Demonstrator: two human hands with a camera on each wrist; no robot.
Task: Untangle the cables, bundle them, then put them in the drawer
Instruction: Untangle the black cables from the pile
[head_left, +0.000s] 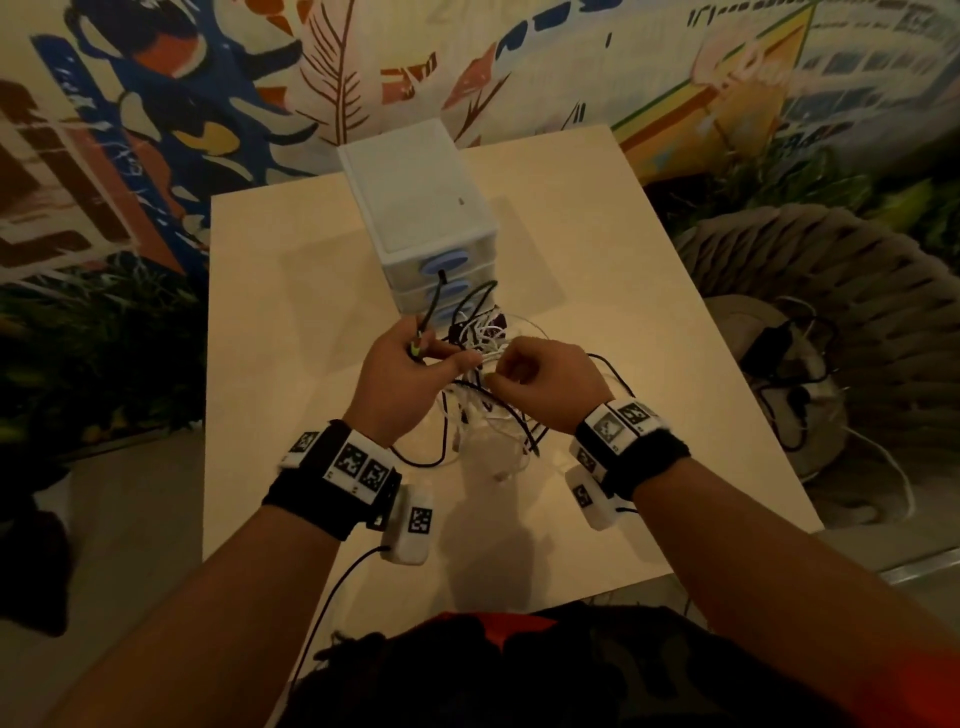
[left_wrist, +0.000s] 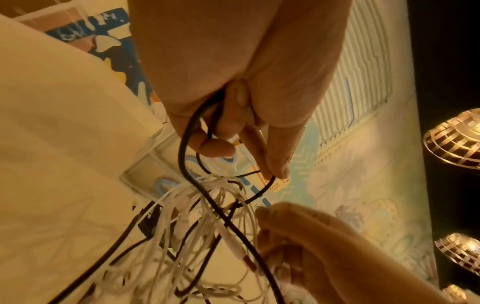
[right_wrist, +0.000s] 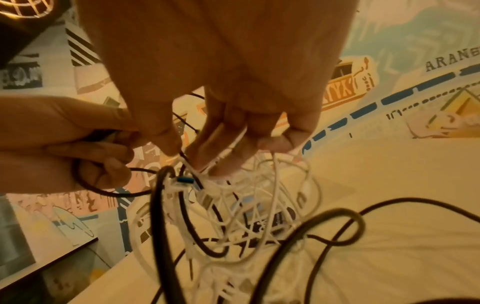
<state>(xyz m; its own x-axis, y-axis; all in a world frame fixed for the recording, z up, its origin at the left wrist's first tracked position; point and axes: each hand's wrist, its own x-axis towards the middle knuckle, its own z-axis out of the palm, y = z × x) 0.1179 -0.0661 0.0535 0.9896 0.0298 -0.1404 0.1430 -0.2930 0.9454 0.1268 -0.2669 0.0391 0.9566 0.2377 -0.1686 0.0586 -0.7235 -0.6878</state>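
**Working the knot loose above the worktop**

Nearest to us, both wrists carry banded trackers, and just beyond them our two hands meet over the tangle of cables (head_left: 480, 374). Our left hand (head_left: 402, 371) has its fingers curled round a black cable (left_wrist: 207, 207), whose plug end pokes up past the knuckles toward the drawer unit (head_left: 421, 208). Our right hand (head_left: 545, 384) is pinching into the white cables (right_wrist: 246, 205) at the top of the knot; that grip is clenched on thin strands, though exactly which strand we cannot tell.

We hold the tangle lifted, its lower loops trailing on the worktop (head_left: 623, 260) between our hands and the drawer unit, which stands just behind with all its drawers closed.

We judge the cables light and limp. The white ones look thin and would cinch tighter under a hard pull, so they want easing, not yanking. The black cable looks thicker and a little springier, holding its curves. We would take hold close to a plug and feed that end back through the loops, because a plug snags where bare cord slides. Untangling is barely under way; bundling and the drawer lie ahead.
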